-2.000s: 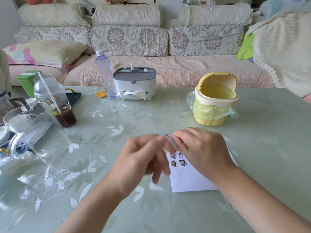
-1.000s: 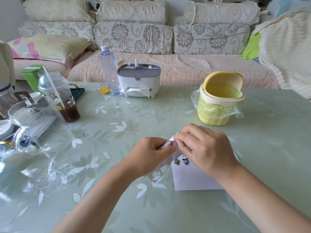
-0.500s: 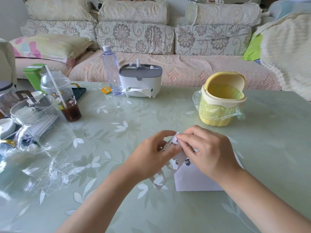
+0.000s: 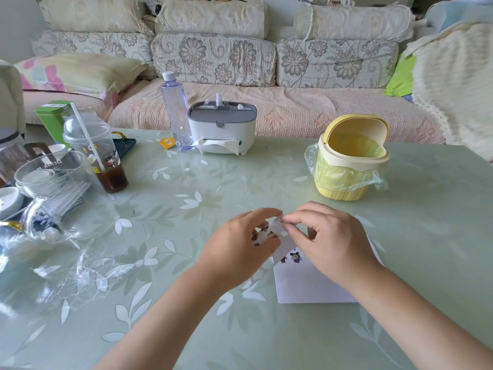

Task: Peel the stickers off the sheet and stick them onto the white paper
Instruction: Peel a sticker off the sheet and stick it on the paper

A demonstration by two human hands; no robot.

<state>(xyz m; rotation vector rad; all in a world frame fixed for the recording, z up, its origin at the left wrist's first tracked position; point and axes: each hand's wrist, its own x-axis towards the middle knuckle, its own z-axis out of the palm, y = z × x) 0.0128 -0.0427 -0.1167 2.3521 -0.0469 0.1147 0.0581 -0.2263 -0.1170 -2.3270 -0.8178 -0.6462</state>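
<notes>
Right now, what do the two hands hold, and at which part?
Both hold the sticker sheet above the table. The left hand grips its left side; the right hand pinches at its top edge, fingertips closed.

Yellow bin (image 4: 349, 166) far right, tissue box (image 4: 221, 129) w/ bottle (image 4: 177, 113) beside, cup (image 4: 98, 153) left.

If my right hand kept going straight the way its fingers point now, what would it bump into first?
The right hand points left, fingertips already pinching the sticker sheet; just beyond are the left hand fingers holding it. Depth looks matched, though not certain.
</notes>
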